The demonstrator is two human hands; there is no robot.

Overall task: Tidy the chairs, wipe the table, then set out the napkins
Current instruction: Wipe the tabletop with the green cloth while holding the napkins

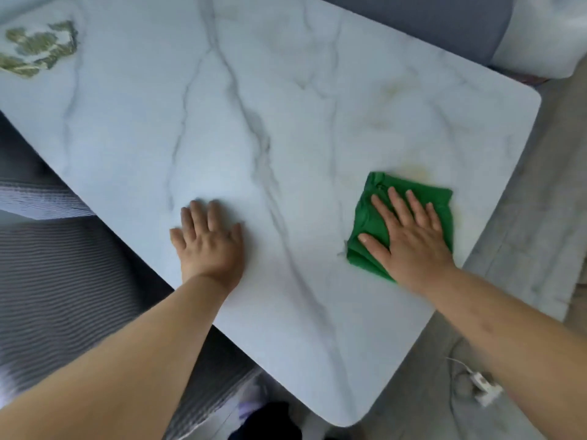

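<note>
A white marble-patterned table (286, 106) fills most of the view. My right hand (409, 239) lies flat with straight fingers on a folded green cloth (368, 214), pressing it onto the table near the right edge. My left hand (209, 242) rests flat on the bare tabletop near the left edge, fingers spread. A napkin with a green leaf print (35, 49) lies at the table's far left corner. A faint yellowish stain (416, 173) shows just beyond the cloth.
A grey ribbed seat (57, 281) stands against the table's left side. A grey and white chair (524, 36) is at the far right corner. On the grey floor at the lower right lies a white plug with a cable (482, 385).
</note>
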